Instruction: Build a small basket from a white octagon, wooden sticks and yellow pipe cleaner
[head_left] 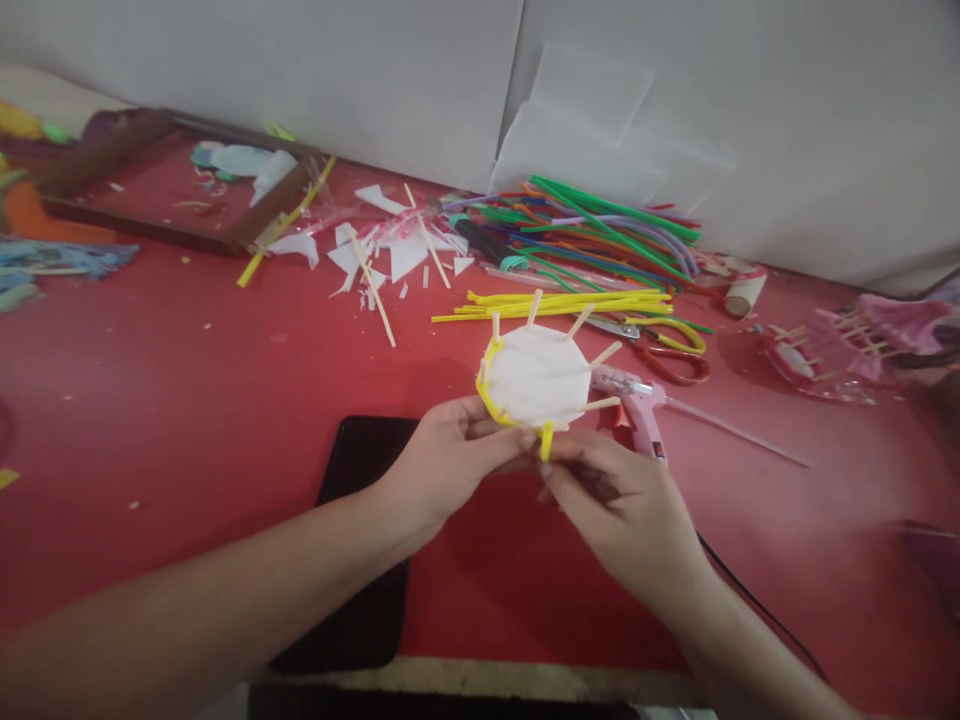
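Observation:
I hold a white paper disc (537, 375) above the red table (187, 400). Wooden sticks poke out around its rim, and a yellow pipe cleaner (488, 395) is woven along its left and lower edge. My left hand (450, 455) grips the disc's lower left edge, fingers closed. My right hand (615, 505) pinches the loose end of the yellow pipe cleaner at the disc's bottom edge.
A pink glue gun (637, 405) lies just right of the disc, its cord running back toward me. Behind are red-and-yellow scissors (671, 350), yellow pipe cleaners (562, 302), a multicoloured pile (600, 235), and paper scraps (390, 250). A black tablet (364, 560) lies under my left wrist. A wooden frame (150, 180) sits far left.

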